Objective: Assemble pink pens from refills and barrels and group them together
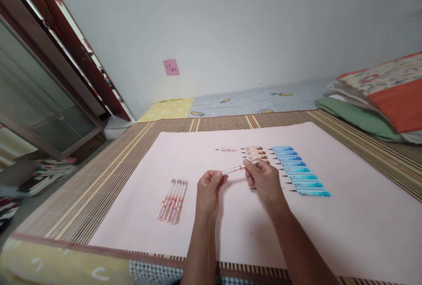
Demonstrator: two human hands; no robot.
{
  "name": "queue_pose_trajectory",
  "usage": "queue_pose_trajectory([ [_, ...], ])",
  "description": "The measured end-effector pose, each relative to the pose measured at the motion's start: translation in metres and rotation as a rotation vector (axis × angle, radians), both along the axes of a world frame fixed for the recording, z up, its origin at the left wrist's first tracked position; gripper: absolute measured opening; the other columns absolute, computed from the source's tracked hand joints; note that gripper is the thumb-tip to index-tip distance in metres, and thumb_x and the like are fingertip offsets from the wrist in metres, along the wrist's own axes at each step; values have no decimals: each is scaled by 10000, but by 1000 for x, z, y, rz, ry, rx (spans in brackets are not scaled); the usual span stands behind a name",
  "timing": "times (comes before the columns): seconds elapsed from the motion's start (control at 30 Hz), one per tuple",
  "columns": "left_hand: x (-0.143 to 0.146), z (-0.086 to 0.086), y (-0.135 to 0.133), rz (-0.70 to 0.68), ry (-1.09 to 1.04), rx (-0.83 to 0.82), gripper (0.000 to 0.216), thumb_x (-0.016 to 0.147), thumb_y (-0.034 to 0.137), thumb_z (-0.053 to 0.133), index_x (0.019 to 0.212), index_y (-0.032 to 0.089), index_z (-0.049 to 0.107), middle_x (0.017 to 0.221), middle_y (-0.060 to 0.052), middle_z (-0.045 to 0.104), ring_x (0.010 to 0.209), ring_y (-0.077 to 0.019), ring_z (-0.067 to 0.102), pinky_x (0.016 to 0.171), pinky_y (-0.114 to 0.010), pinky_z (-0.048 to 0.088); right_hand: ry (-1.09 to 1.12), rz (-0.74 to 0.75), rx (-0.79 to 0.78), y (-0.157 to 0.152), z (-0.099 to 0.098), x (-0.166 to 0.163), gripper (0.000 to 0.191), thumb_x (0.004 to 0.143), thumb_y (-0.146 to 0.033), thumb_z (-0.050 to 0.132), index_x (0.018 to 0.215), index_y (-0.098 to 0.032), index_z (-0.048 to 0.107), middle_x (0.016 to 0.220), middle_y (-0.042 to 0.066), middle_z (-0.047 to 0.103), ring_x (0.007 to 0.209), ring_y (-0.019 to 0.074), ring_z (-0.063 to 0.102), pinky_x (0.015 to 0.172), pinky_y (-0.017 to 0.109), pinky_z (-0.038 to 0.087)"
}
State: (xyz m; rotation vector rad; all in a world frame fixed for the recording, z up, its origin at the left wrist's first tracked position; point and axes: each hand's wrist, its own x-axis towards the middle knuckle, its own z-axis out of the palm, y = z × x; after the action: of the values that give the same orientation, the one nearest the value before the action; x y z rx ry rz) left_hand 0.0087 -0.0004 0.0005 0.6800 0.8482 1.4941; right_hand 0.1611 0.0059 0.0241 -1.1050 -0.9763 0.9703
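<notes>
A slim white pen [234, 170] is held nearly level above the pink sheet, tilted up slightly to the right. My left hand [210, 188] pinches its left end, and my right hand [263, 182] grips the right end with fingers closed. Behind my right hand lies a column of brown pens [253, 153], partly hidden by it. Right of that runs a column of blue to turquoise pens [298, 164], dark tips pointing left. One pinkish pen [227, 149] lies alone at the back. Several pink-and-white pens [172, 201] lie side by side, left of my left hand.
The pink sheet [132, 214] lies on a striped mat [79, 188] over a bed. Folded cloths and a cushion [395, 100] are piled at the right. A pink note [171, 67] sticks to the wall. Glass-panelled furniture [42, 96] stands at the left.
</notes>
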Motion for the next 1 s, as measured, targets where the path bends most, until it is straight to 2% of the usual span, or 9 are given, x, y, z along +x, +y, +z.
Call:
queue_pose_trajectory([
  [0.1, -2, 2, -1, 41, 53, 95, 279, 636, 316, 901, 767, 151, 719, 775, -23, 706, 760, -136, 656, 800, -273, 507, 56, 28, -57, -1, 1, 2, 446, 755, -549, 770, 579, -201, 555, 422, -44, 487, 364, 84, 401, 377, 235, 306],
  [0.23, -4, 6, -4, 82, 161, 134, 256, 671, 284, 878, 851, 161, 742, 854, -37, 737, 801, -137, 659, 815, -259, 495, 154, 131, -135, -1, -2, 5, 421, 765, -536, 760, 630, -178, 583, 492, -43, 501, 371, 60, 377, 353, 212, 249],
  [0.37, -1, 10, -4, 109, 67, 118, 326, 632, 275, 899, 887, 165, 729, 873, -49, 755, 822, -157, 691, 843, -294, 521, 217, 198, -153, -1, -3, 4, 407, 759, -532, 762, 660, -176, 589, 542, -45, 515, 391, 56, 392, 360, 203, 256],
  [0.57, 3, 8, -2, 56, -24, 8, 347, 633, 380, 905, 784, 130, 717, 768, -64, 743, 751, -167, 707, 759, -289, 546, 98, 138, -79, -3, 1, -1, 432, 777, -553, 739, 625, -183, 575, 492, -44, 511, 379, 64, 394, 376, 218, 268],
  [0.63, 2, 7, -2, 52, -3, 57, 332, 651, 362, 898, 832, 139, 733, 792, -54, 742, 771, -162, 704, 791, -292, 542, 96, 140, -84, -3, 2, 0, 427, 782, -551, 735, 628, -185, 577, 485, -46, 504, 373, 64, 381, 371, 221, 258],
  [0.77, 1, 8, -5, 70, 85, 185, 278, 713, 353, 864, 879, 166, 744, 865, -37, 735, 841, -159, 693, 881, -307, 523, 226, 201, -170, -3, 0, 4, 426, 744, -547, 769, 641, -177, 585, 506, -53, 494, 372, 51, 356, 360, 211, 226],
  [0.83, 2, 9, -5, 56, 95, 197, 292, 717, 364, 862, 904, 172, 746, 898, -44, 738, 880, -173, 697, 893, -316, 520, 257, 207, -187, -3, 0, 5, 428, 728, -546, 784, 644, -176, 585, 520, -50, 501, 378, 50, 363, 361, 208, 226],
  [0.93, 4, 8, -4, 30, 56, 121, 358, 694, 397, 873, 929, 158, 748, 873, -64, 751, 843, -183, 710, 837, -313, 534, 188, 167, -129, -4, 3, 3, 416, 760, -540, 758, 641, -184, 580, 518, -45, 510, 392, 62, 382, 376, 217, 252],
  [1.0, 5, 7, -2, 48, 21, 50, 368, 666, 421, 886, 854, 140, 741, 800, -65, 748, 755, -170, 707, 771, -299, 540, 105, 137, -84, -5, 5, 0, 409, 782, -525, 743, 620, -191, 572, 482, -48, 500, 387, 68, 383, 389, 226, 263],
])
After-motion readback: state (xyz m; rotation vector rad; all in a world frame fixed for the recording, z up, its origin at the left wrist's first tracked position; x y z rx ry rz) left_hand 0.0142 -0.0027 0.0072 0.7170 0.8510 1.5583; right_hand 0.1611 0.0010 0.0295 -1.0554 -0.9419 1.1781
